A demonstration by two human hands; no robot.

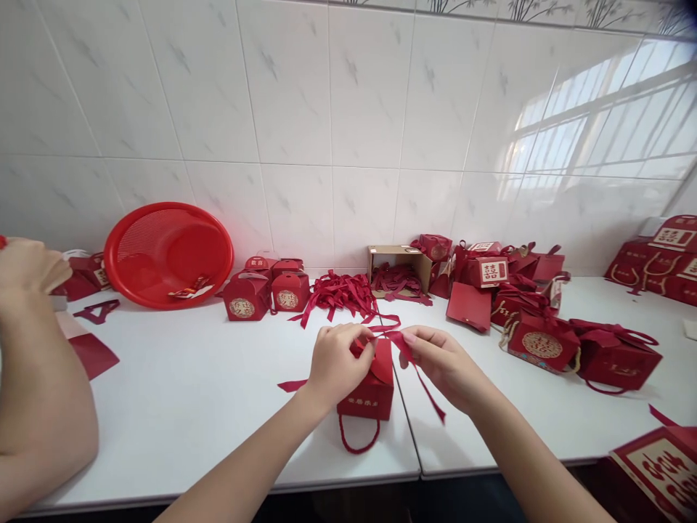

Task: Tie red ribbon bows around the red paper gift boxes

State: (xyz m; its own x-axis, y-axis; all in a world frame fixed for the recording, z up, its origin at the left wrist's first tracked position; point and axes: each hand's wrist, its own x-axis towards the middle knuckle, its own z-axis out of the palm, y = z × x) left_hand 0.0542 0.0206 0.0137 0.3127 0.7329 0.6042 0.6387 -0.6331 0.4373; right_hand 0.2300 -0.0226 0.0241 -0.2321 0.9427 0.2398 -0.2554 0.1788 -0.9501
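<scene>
A red gift box (364, 402) with pale lettering and a cord handle (360, 452) stands before me on the white table. My left hand (340, 363) is over its top, thumb and fingers pinched on a red ribbon, and it hides part of the lid. To the right of the box, my right hand (441, 361) pinches the same ribbon (400, 344), whose tail hangs down past the fingers. Another end of ribbon (292, 386) sticks out to the left of the box. Whether a knot is in it I cannot tell.
Loose red ribbons (340, 292) lie behind the box, beside a cardboard box (400, 270) of ribbons. A red plastic basket (168, 254) leans at the wall. Several finished-looking gift boxes (544, 345) crowd the right. Another person's arm (41, 378) reaches in at left. A seam divides the table (218, 414).
</scene>
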